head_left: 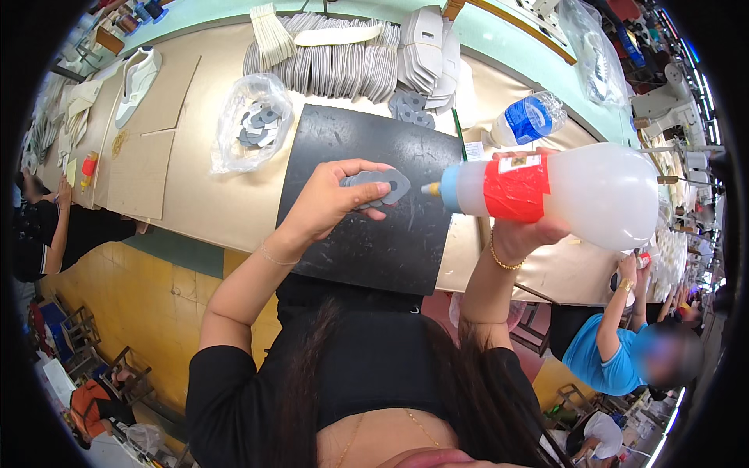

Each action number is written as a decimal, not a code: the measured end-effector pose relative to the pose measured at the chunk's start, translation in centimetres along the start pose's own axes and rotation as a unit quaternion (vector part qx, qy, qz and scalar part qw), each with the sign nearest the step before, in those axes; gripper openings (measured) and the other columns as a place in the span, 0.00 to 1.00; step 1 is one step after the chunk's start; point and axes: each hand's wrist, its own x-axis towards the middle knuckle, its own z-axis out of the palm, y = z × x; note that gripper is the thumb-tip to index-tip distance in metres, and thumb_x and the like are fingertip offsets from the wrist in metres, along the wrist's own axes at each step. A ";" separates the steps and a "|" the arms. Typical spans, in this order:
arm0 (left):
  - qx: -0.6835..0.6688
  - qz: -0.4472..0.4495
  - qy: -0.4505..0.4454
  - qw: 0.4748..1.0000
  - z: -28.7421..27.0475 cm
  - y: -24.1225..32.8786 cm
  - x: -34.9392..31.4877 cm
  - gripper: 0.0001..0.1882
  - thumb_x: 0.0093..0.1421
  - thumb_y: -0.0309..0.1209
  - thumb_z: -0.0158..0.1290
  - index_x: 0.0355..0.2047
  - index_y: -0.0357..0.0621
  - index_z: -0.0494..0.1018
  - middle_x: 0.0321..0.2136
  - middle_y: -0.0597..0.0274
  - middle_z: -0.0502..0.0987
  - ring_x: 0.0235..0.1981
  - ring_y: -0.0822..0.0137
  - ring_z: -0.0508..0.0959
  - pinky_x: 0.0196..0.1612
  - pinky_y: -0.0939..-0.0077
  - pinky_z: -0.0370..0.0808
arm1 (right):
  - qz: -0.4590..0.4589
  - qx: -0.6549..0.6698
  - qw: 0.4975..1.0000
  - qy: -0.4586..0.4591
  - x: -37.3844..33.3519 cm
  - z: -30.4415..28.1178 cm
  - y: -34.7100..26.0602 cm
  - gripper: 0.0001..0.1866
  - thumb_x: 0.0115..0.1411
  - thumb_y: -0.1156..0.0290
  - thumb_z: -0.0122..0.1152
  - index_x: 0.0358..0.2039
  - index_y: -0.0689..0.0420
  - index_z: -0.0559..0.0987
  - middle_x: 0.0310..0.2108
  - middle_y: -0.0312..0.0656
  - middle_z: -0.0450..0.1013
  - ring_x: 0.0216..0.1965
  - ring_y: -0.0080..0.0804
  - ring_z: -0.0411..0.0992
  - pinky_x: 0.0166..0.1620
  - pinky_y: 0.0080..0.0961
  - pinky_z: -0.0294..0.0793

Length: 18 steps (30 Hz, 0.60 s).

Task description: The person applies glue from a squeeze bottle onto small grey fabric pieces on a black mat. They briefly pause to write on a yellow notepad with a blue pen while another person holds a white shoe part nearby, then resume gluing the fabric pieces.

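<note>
My left hand (343,195) is closed round a small stack of grey shaped pieces (399,186), thumb on top, above a black board (367,246). The top piece is rounded and has a darker round spot. In my right hand (538,232) lies a large translucent squeeze bottle (608,195) with red tape round it and a light blue collar. It is held on its side, its narrow yellowish nozzle pointing left toward the grey pieces, a short gap apart from them. The bottle hides part of my right fingers.
Beyond the board stand a plastic bag of small grey pieces (261,121), rows of stacked grey panels (335,66) and more loose pieces (412,108). A water bottle (527,118) lies at right. A white shoe (140,82) is far left. Co-workers sit on both sides, one in blue (605,351).
</note>
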 end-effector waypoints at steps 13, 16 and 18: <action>0.036 0.005 0.024 0.999 1.0 0.8 -1.1 0.10 0.55 0.23 0.59 0.37 0.31 0.73 0.25 0.59 0.77 0.23 0.73 0.78 0.23 0.81 0.77 | -0.084 -0.149 0.983 -0.064 -0.2 2.6 0.5 0.55 0.39 0.32 0.66 0.55 0.64 0.60 0.47 0.50 0.67 0.39 0.46 0.74 0.42 0.47 0.79; 0.018 -0.004 0.019 1.000 0.9 0.7 -1.2 0.10 0.56 0.23 0.58 0.38 0.31 0.73 0.26 0.58 0.77 0.24 0.72 0.78 0.25 0.81 0.78 | -0.124 -0.201 0.965 -0.114 0.3 1.9 0.8 0.56 0.39 0.30 0.64 0.54 0.65 0.61 0.46 0.50 0.67 0.40 0.45 0.74 0.42 0.46 0.79; 0.005 -0.014 0.019 1.000 0.9 0.8 -1.2 0.11 0.56 0.22 0.57 0.39 0.31 0.73 0.27 0.57 0.77 0.25 0.71 0.79 0.27 0.80 0.79 | -0.126 -0.183 0.968 -0.119 0.5 2.0 0.4 0.56 0.39 0.28 0.62 0.53 0.65 0.62 0.46 0.50 0.67 0.40 0.45 0.74 0.42 0.45 0.79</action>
